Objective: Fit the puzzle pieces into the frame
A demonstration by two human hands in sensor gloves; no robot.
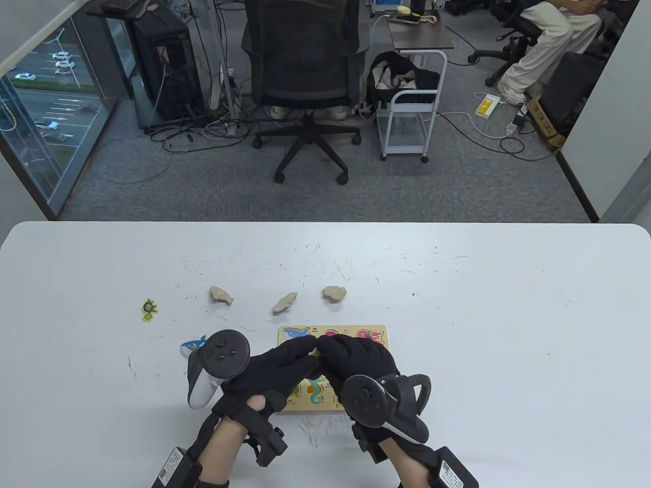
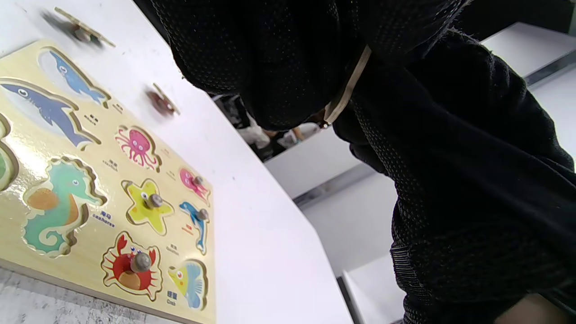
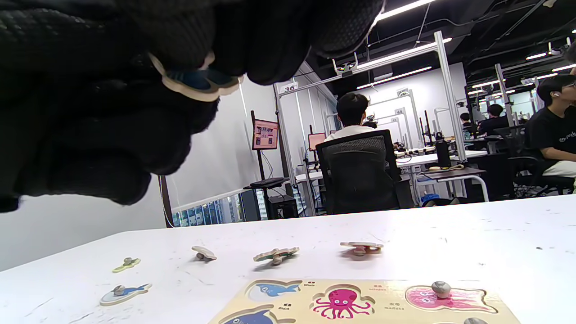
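The wooden puzzle frame [image 1: 375, 332] [image 2: 103, 150] [image 3: 307, 288] lies flat near the table's front edge. Both hands hover above its middle, fingertips together. My left hand [image 1: 301, 357] [image 2: 270, 58] and my right hand [image 1: 331, 352] [image 3: 270, 40] pinch one flat piece with a blue face [image 3: 198, 84] between them; only its pale edge [image 2: 346, 85] shows in the left wrist view. A starfish [image 2: 146, 204], a crab [image 2: 132, 265] and a pink jellyfish [image 3: 443, 297] sit in their slots. The seahorse slot [image 2: 56, 207] and octopus slot [image 3: 342, 303] are open.
Three pieces lie face down beyond the frame [image 1: 221, 294] [image 1: 285, 302] [image 1: 334, 292]. A green piece [image 1: 149, 309] and a blue fish-shaped piece [image 1: 193, 345] lie to the left. An office chair [image 1: 305, 76] stands past the table's far edge.
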